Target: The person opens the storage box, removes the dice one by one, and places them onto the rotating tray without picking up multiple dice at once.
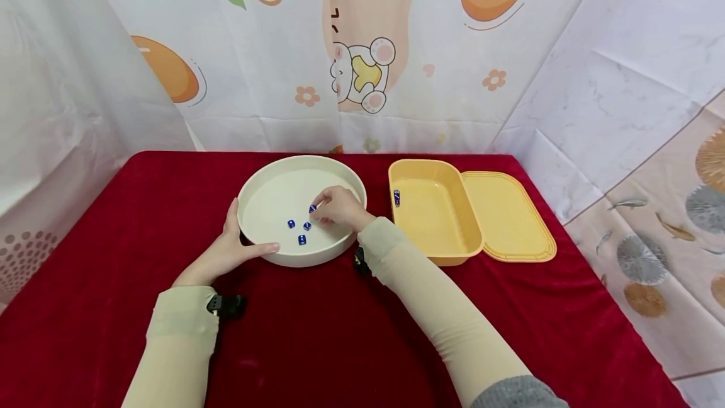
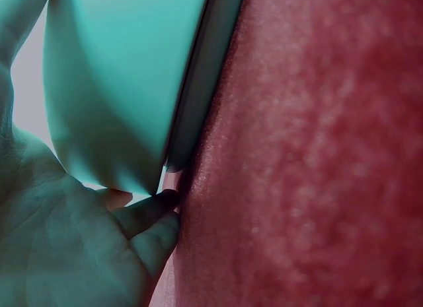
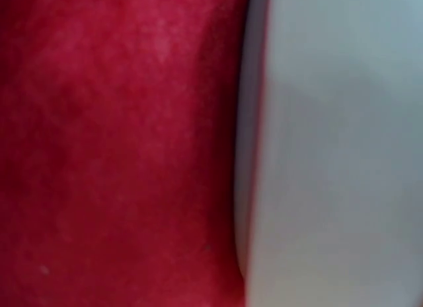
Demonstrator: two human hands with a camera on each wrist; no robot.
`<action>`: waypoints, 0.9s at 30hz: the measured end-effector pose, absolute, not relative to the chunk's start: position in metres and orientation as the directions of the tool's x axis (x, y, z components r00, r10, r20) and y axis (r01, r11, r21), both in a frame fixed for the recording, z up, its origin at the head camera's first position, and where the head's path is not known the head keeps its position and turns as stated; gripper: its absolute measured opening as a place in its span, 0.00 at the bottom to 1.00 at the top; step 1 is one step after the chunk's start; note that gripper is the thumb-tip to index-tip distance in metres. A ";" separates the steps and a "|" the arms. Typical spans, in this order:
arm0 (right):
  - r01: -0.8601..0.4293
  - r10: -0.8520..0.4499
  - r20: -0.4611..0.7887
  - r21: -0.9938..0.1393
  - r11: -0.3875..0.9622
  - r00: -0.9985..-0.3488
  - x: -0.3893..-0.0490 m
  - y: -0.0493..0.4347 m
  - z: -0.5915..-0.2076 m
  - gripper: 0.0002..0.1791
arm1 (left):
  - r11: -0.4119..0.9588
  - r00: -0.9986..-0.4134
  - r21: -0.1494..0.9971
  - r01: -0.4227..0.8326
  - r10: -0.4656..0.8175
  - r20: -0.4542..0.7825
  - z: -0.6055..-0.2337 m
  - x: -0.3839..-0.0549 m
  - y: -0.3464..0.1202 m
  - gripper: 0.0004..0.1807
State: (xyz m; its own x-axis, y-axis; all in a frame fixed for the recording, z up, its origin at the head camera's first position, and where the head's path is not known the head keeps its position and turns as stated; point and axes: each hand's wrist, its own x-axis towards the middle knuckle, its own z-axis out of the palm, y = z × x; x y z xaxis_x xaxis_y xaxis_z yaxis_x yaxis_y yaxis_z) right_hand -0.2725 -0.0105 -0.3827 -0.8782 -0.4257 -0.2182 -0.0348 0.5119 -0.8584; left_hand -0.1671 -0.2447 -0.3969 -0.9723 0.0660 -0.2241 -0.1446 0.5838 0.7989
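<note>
Dice work in a round white tray (image 1: pixel 272 197) on a red-draped worktop (image 1: pixel 317 332); fruit-print curtain (image 1: pixel 255 68) beyond the tray.
Hands apart: right hand (image 1: pixel 340 206) pinches a blue die (image 1: pixel 313 209) inside the tray, left hand (image 1: pixel 225 250) spread against its left side. Three loose dice (image 1: pixel 302 240) in the tray's near half. Right of the tray: yellow box (image 1: pixel 438 225), then yellow lid (image 1: pixel 510 216), flat.

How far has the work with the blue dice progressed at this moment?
Apparently done: small blue cubic dice inside the open yellow rectangular box. In hand: the right hand pinches another die. Probably remaining: three loose dice in the round cream tray.
</note>
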 end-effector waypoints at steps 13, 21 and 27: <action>-0.058 -0.423 -0.236 -0.816 0.575 -0.875 -0.270 -0.011 -0.382 0.11 | 0.583 -0.972 0.800 -0.144 0.067 -0.224 -0.398 -0.166 -0.245 0.75; -0.049 -0.418 -0.236 -0.822 0.567 -0.877 -0.270 -0.012 -0.381 0.11 | 0.594 -0.974 0.793 -0.138 0.063 -0.217 -0.399 -0.166 -0.247 0.75; -0.051 -0.417 -0.236 -0.820 0.571 -0.878 -0.270 -0.011 -0.381 0.10 | 0.593 -0.974 0.794 -0.134 0.067 -0.215 -0.399 -0.167 -0.247 0.75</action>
